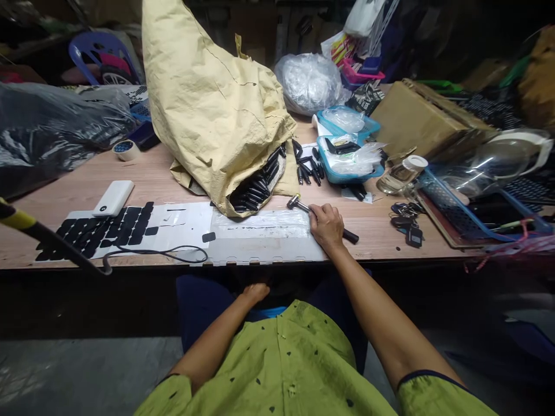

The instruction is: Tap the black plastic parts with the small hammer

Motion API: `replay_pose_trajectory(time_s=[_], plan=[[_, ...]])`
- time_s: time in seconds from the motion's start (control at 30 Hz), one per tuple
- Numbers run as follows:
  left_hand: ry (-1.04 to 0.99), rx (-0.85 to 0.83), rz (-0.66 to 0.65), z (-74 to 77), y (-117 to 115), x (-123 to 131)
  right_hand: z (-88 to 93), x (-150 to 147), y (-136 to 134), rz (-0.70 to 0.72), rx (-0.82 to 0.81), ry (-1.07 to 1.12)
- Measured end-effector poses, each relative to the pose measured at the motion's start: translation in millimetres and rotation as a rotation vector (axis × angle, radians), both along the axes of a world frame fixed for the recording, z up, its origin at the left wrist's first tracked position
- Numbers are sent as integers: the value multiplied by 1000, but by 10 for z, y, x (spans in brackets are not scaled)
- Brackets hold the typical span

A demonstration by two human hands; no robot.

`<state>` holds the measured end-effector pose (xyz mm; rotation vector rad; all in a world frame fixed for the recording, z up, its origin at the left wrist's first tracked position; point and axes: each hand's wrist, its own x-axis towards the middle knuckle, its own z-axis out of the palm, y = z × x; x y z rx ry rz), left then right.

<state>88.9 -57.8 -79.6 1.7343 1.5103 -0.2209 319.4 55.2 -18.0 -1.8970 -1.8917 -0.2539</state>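
My right hand (pixel 326 226) is wrapped round a small hammer (pixel 295 202) at the table's front edge. The hammer's metal head points left and its black handle end sticks out to the right. Under it lies a grey board (pixel 260 248) covered partly with clear plastic film. Below the table edge, over my lap, my left hand (pixel 257 292) looks closed; its fingers are mostly hidden in shadow. Behind the board, a large tan sack (pixel 217 104) lies with its mouth toward me, full of black glossy pieces (pixel 255 190). More of these black pieces (pixel 307 167) lie loose beside it.
On the left are a white power bank (pixel 114 198), a black cable (pixel 165 251), black stickers on sheets (pixel 130 225) and a tape roll (pixel 126 151). Blue baskets (pixel 351 173), a jar (pixel 401 174), keys (pixel 407 222) and a cardboard box (pixel 416 121) stand right.
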Motion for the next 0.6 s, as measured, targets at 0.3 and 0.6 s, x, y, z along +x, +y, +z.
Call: replay_pose_trajectory(time_s=[0.3,0.6], plan=[[-433,-14,-513,1018,151,-7,-3,-18,-3,-13,-9,-4],[-14,930,283,1222,1654,-347,40,-46,-13,5,-10,19]])
